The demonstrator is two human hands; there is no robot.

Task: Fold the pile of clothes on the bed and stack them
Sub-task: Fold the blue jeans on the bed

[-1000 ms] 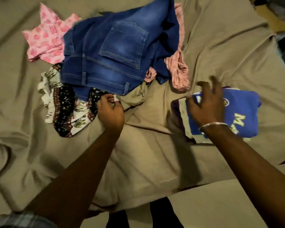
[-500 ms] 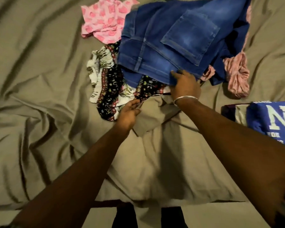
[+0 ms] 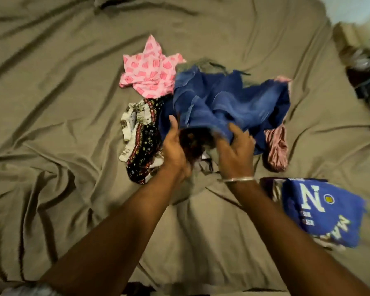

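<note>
Two bare hands reach into one loose pile of clothes in the middle of the bed (image 3: pixel 51 103), which is covered by one wrinkled olive sheet. The left hand (image 3: pixel 174 146) has its thumb raised against the near edge of the jeans (image 3: pixel 229 103), fingers hidden under the cloth, so its grip cannot be told. The right hand (image 3: pixel 236 150), wearing one silver bangle (image 3: pixel 239 179), curls its fingers into the blurred denim edge and holds it. Four garments show clearly in the pile: the jeans on top, one pink patterned top (image 3: pixel 150 73) behind to the left, one black-and-white printed piece (image 3: pixel 139 137) beside the left hand, one pink striped piece (image 3: pixel 276 150) to the right. One folded stack, topped by a blue shirt (image 3: pixel 320 212), lies apart at the right.
</note>
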